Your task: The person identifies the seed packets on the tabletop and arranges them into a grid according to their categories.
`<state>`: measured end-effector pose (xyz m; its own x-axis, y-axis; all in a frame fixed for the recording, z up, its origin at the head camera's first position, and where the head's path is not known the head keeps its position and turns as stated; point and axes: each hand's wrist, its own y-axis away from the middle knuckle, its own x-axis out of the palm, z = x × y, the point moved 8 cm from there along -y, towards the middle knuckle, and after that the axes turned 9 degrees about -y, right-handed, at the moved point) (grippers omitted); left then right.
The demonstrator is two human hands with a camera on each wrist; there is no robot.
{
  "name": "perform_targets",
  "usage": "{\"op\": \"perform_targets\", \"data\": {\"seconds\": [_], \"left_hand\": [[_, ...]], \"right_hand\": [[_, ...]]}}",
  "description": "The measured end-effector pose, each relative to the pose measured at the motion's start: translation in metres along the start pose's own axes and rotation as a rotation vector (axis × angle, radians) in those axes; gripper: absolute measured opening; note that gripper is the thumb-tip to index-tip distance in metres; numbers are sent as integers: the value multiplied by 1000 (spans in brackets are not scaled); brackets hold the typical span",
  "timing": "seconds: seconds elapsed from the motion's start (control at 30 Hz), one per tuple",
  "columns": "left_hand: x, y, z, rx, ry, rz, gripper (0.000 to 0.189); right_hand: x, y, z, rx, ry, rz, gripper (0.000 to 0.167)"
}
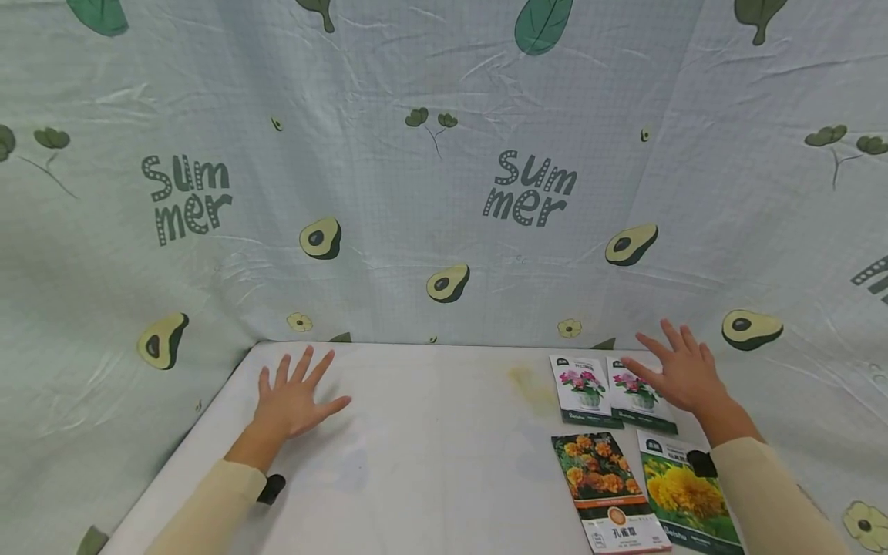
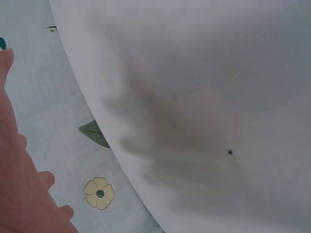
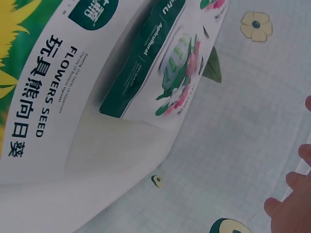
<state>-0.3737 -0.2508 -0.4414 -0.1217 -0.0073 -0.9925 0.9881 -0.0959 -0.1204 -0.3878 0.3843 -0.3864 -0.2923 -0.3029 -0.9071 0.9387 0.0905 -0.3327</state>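
My left hand (image 1: pixel 290 402) is spread above the left side of the white table, its shadow falling on the surface in the left wrist view. With fingers splayed too, my right hand (image 1: pixel 683 374) is raised near the back right, overlapping a pink-flower seed packet (image 1: pixel 640 397) in the head view. A matching pink-flower packet (image 1: pixel 581 389) lies just left of that one. Nearer the front are an orange marigold packet (image 1: pixel 603 489) and a yellow sunflower packet (image 3: pixel 53 92), the latter partly hidden by my right sleeve in the head view. Both hands hold nothing.
The white table (image 1: pixel 430 462) meets a pale curtain (image 1: pixel 388 185) printed with avocados and leaves at its back and sides. A faint yellowish stain (image 1: pixel 533 388) marks the tabletop beside the packets. Dark wrist devices (image 1: pixel 272 489) show at both cuffs.
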Motion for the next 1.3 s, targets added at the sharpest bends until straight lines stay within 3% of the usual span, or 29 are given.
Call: {"op": "perform_targets", "data": {"seconds": [0.33, 0.93, 1.3], "left_hand": [[13, 15, -18, -13, 55, 30, 103], [16, 38, -61, 16, 82, -74, 99], [16, 45, -80, 26, 96, -33, 99]], "right_hand": [[4, 17, 6, -39, -24, -37, 76], [17, 47, 14, -83, -49, -63, 76], [22, 58, 22, -73, -63, -49, 74]]}}
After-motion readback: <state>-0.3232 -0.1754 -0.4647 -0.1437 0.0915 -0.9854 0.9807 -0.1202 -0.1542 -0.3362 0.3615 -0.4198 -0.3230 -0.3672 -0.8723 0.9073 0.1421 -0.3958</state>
